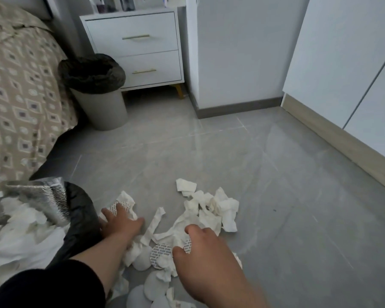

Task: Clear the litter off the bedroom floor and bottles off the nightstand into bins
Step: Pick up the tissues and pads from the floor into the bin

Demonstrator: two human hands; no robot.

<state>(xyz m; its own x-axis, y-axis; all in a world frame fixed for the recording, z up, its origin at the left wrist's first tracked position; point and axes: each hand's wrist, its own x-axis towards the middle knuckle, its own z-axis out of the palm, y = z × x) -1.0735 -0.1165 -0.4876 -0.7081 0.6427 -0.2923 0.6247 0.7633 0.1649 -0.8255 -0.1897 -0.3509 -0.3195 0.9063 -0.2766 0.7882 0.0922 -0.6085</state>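
While the left hand [120,223] presses flat-fingered on a printed scrap and the right hand [200,247] reaches down with loosely curled fingers, gripping nothing visible, the torn paper litter [211,207] lies scattered on the floor [276,174] around both. A black bin bag [80,218] beside the left hand already holds waste. Floor clearance appears partial; bottles [113,3] remain on the nightstand [133,41] behind the lined bin [93,90].
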